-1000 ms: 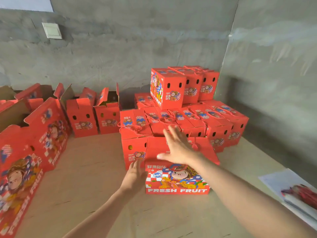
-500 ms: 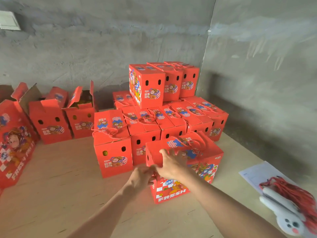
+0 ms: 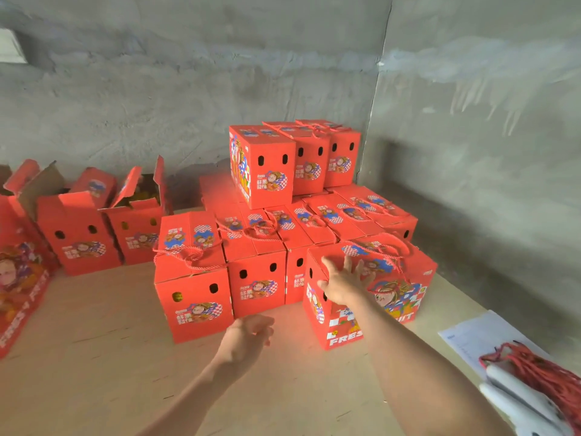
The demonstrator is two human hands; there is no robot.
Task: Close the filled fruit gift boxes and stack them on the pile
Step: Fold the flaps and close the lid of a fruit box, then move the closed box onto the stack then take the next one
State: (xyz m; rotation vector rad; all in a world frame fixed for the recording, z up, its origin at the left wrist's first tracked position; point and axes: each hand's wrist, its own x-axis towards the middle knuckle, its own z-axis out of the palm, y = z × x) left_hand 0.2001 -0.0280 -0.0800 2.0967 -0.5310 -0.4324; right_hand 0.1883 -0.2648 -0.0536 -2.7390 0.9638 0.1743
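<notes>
At the far side of the plywood tabletop point(image 3: 94, 372), in the corner of two grey plaster walls point(image 3: 188, 89): pile point(image 3: 314, 221) of closed red fruit gift boxes, lower tier side by side, three more upright on top, paired oval holes in the near faces

Left of the pile, along the back wall: two open boxes point(image 3: 78, 234), flaps up, orange fruit visible inside the right-hand one

At the left frame edge: larger printed red carton point(image 3: 19, 278), partly cut off

At the front left of the pile, touching it: front-left box point(image 3: 191, 278), closed, red rope handle lying loose across the lid

At the front right of the pile, just beside it, standing on the tabletop and turned corner-on: closed gift box point(image 3: 393, 297), rope handle on the lid, "FRESH FRUIT" along the lower side

At bottom right: sheet of paper point(image 3: 471, 335), on its near end a bundle of red rope handles point(image 3: 540, 369), beside that a white object point(image 3: 518, 401), kind not clear

Right hand point(image 3: 341, 284): fingers spread wide and straight, palm flat on the near top corner of the gift box, gripping nothing

Left hand point(image 3: 248, 338): above the tabletop, between the front-left box and the gift box, touching neither, fingers loosely curled, holding nothing
</notes>
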